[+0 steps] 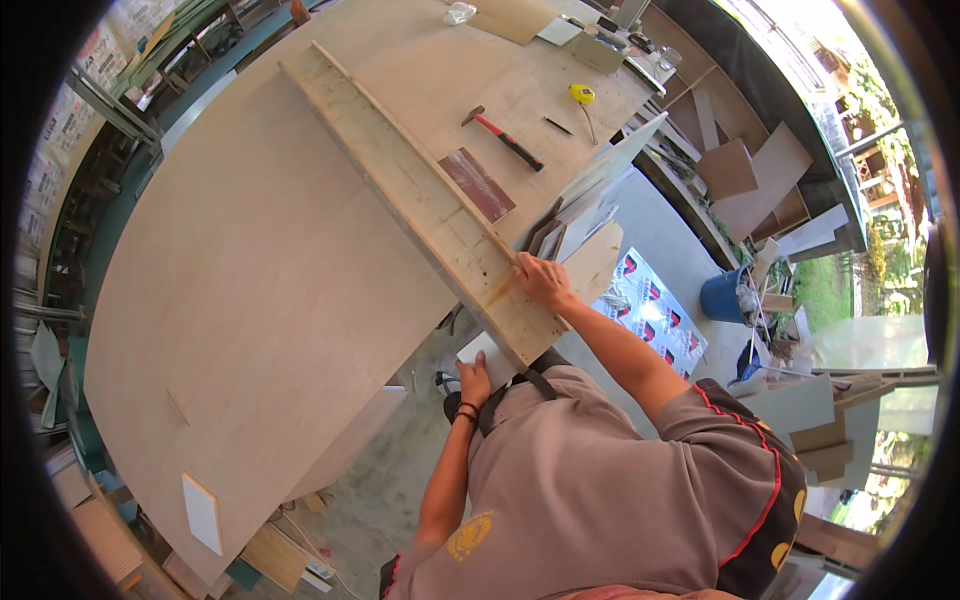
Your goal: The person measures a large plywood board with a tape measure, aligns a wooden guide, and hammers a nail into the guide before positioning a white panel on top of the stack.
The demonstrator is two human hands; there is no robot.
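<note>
A long, shallow wooden trough-like piece (pixel 400 190) with raised side rails lies across the big plywood table (pixel 240 280), its near end jutting past the table edge toward my body. My right hand (pixel 543 280) is closed over the right rail close to that end. Below the same end, my left hand (pixel 474 380) grips a small white panel (pixel 486 353), thumb on its face; the panel's far part is partly hidden by the wood. Right of the trough lie a reddish-brown sheet (pixel 477 186), likely sandpaper, and a hammer (pixel 508 141) with a red and black handle.
A yellow tape measure (pixel 582 94) and a dark pen-like tool (pixel 558 126) lie at the far right of the table. Upright panels (pixel 590 215) lean against its right edge. A blue bucket (pixel 725 297) stands on the floor. A white-faced offcut (pixel 203 513) rests near left.
</note>
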